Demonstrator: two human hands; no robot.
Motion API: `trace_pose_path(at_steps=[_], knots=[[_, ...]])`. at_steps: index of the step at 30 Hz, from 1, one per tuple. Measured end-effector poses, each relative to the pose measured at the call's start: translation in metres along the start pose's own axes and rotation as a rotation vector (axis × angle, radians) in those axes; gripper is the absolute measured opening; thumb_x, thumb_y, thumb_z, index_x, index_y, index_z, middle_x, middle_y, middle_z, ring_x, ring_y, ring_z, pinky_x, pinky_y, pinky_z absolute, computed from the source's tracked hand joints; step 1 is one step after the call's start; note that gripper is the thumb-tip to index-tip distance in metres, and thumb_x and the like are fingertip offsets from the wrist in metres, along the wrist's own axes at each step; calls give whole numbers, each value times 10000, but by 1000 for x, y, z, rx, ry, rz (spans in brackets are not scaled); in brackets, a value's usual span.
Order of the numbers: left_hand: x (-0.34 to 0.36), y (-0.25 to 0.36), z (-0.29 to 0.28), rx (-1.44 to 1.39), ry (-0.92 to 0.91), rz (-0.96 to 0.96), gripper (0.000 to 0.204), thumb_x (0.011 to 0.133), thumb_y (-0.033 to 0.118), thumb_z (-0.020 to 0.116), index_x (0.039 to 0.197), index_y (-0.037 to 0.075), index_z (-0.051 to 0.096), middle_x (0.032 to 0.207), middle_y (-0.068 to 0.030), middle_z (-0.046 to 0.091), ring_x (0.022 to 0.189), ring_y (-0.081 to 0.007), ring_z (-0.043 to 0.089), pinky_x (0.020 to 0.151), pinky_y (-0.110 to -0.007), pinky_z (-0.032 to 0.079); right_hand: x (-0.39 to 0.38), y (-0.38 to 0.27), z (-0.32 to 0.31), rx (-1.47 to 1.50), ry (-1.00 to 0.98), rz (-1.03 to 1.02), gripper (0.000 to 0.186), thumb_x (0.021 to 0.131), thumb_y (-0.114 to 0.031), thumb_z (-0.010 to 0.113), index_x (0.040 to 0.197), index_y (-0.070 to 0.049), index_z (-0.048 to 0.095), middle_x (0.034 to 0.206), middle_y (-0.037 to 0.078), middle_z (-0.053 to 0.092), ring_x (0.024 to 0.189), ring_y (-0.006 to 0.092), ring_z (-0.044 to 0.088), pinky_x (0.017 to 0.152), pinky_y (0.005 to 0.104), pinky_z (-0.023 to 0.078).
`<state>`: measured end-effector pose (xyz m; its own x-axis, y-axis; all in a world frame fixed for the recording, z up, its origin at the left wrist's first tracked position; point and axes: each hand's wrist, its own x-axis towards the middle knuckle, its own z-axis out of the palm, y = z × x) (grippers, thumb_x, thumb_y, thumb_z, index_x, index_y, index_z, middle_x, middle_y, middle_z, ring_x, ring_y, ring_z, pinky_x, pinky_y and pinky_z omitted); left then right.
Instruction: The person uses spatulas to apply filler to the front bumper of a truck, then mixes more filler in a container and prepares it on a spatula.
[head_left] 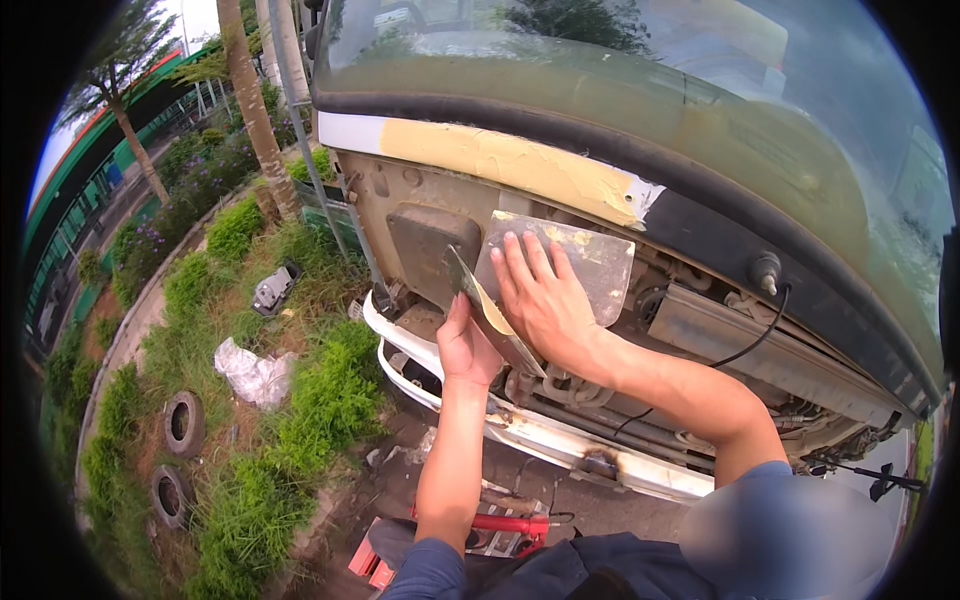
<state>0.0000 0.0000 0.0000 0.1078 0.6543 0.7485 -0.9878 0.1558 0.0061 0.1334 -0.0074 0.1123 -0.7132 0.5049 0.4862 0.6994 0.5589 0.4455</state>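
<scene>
My left hand (468, 345) grips a thin dark spreader plate (500, 325), tilted on edge, with pale yellow paste on it. Just right of it, my right hand (545, 300) holds a second, wider metal spreader (600, 270), its fingers laid across the stained face. The two plates nearly meet; whether they touch I cannot tell. Above them, a strip of cream-yellow filler (500, 160) covers part of the white front panel beneath the vehicle's windscreen (620, 60). The opened front (420, 250) with pipes and grimy metal lies behind my hands.
The white bumper (540, 430) runs below my hands, with a red tool (500, 522) on the ground under it and a black cable (750, 345) hanging at right. Left are grass, two tyres (183, 422), a white plastic heap (250, 375), a grey part (275, 288) and trees (250, 110).
</scene>
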Motion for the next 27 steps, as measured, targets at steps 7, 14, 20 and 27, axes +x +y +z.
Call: trace_pose_path(at_steps=[7, 14, 20, 27], knots=[[-70, -50, 107, 510, 984, 256, 399, 994, 210, 486, 1368, 73, 461, 1297, -99, 567, 1202, -281, 535, 1034, -468, 407, -74, 30, -25, 1315, 78, 565, 281, 931, -57, 580, 1204, 10, 573, 921, 47, 672, 822, 138, 608, 773, 285, 489], [-120, -88, 116, 819, 1151, 422, 315, 920, 44, 616, 1228, 5, 561, 1195, -91, 623, 1083, -197, 599, 944, -369, 481, -107, 8, 0, 1998, 451, 835, 259, 985, -163, 584, 1215, -45, 574, 1019, -19, 644, 896, 61, 551, 820, 252, 458], [-122, -89, 122, 991, 1127, 507, 242, 902, -27, 624, 1143, -14, 618, 1140, -96, 653, 1034, -170, 613, 923, -327, 482, -138, -13, -15, 1937, 247, 677, 236, 983, -139, 580, 1202, -51, 573, 1035, -21, 631, 918, 67, 557, 824, 261, 458], [-136, -76, 127, 1110, 1138, 620, 217, 865, -51, 661, 1080, -31, 641, 1054, -100, 679, 932, -153, 631, 879, -297, 485, -197, -36, -19, 1489, 44, 273, 185, 968, -138, 582, 1050, 24, 618, 705, 96, 541, 610, 203, 498, 604, 320, 438]])
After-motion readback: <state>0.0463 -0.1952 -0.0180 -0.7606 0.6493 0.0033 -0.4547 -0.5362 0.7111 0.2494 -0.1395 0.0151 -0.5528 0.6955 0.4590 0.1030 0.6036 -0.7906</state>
